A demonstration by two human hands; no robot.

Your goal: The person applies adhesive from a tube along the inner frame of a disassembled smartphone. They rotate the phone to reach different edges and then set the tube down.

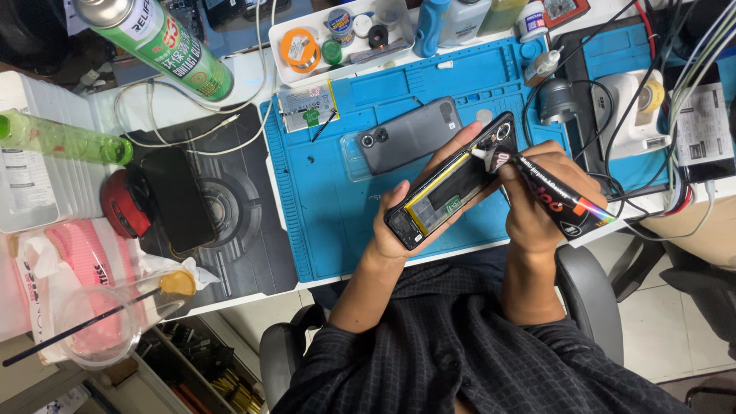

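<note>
My left hand point(406, 211) grips an opened black phone point(445, 188) with its back off, held tilted above the blue work mat point(322, 222). A yellow-edged battery shows inside the phone. My right hand point(537, 207) holds a black glue tube point(563, 199), and its white nozzle touches the phone's upper edge near the camera lenses. A grey phone back cover point(410, 134) lies on the mat just beyond the hands, partly on a clear case.
A loose battery point(307, 100) lies at the mat's top left. A white tray point(337, 38) of tape rolls and small jars sits behind. A green spray can point(161, 42), black phone point(176, 199), red object point(123, 203), cables and a plastic cup point(100, 322) are at left.
</note>
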